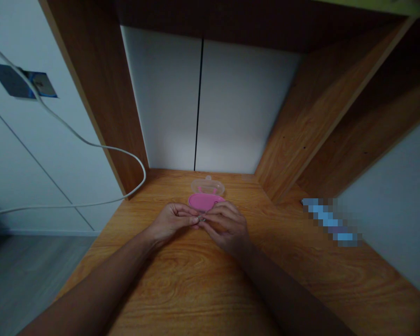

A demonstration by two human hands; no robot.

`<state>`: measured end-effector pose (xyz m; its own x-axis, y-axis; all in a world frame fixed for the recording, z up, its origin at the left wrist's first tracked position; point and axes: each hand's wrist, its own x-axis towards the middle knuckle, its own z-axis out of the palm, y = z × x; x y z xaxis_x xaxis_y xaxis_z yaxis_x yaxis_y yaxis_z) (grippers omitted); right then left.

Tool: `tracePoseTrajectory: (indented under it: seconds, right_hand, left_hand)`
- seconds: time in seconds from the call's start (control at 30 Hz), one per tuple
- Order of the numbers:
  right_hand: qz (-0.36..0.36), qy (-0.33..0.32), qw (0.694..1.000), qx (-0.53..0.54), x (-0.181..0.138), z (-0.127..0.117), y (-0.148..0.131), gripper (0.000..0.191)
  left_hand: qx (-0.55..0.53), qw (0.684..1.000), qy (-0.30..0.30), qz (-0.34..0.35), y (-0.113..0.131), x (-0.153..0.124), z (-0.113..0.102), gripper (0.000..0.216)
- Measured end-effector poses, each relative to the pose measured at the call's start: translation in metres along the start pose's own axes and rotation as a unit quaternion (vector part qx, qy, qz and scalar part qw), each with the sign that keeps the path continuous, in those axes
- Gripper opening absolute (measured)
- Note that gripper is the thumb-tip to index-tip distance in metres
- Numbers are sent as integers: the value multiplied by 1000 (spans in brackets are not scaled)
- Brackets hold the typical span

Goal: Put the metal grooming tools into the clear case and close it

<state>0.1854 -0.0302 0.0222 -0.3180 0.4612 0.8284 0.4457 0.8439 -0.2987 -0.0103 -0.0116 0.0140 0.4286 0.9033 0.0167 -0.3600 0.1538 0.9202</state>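
My left hand [177, 221] and my right hand [229, 224] meet above the wooden desk top. Between their fingertips is a small metal ring [201, 218], pinched from both sides; its finer details are too small to make out. Just beyond the fingers lies a pink oval case [203, 202], its near edge partly covered by my hands. Its clear lid [207, 186] is folded back on the far side, away from me.
A white cable [119, 149] loops over the desk's left edge. Upright wooden panels [311, 116] stand left and right, with a white wall [231, 107] behind. At right on the desk lies a pixelated blue object [331, 221]. A wooden shelf hangs overhead.
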Motion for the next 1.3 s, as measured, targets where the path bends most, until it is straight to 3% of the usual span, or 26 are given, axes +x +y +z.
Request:
tracePoseTrajectory:
  seconds: [0.2, 0.37, 0.43, 0.53, 0.6, 0.7, 0.97, 1.1, 1.3]
  right_hand:
    - [39, 32, 999, 0, 5, -3, 0, 15]
    - [111, 84, 989, -47, 10, -6, 20, 13]
    - [155, 96, 981, -67, 12, -3, 29, 10]
    - [208, 86, 971, -86, 13, 2, 38, 6]
    - [223, 75, 967, -94, 12, 7, 41, 7]
    - [232, 64, 966, -98, 11, 13, 44, 9]
    - [218, 66, 970, -89, 8, 13, 41, 15]
    - [211, 92, 969, -89, 7, 9, 33, 13]
    - [171, 107, 977, -68, 5, 7, 19, 23]
  left_hand:
    - [24, 1000, 11, -1, 6, 0, -1, 26]
    - [101, 985, 121, 64, 18, 5, -19, 30]
    - [205, 961, 168, 82, 25, 5, -31, 30]
    - [391, 893, 186, 120, 33, 3, -49, 28]
    - [478, 854, 166, 122, 38, 1, -58, 26]
    - [535, 832, 113, 96, 42, -1, -67, 23]
    - [545, 832, -37, 97, 40, 0, -70, 17]
    - [532, 838, -49, 112, 31, 1, -69, 20]
    - [558, 816, -84, 124, 24, 5, -69, 14]
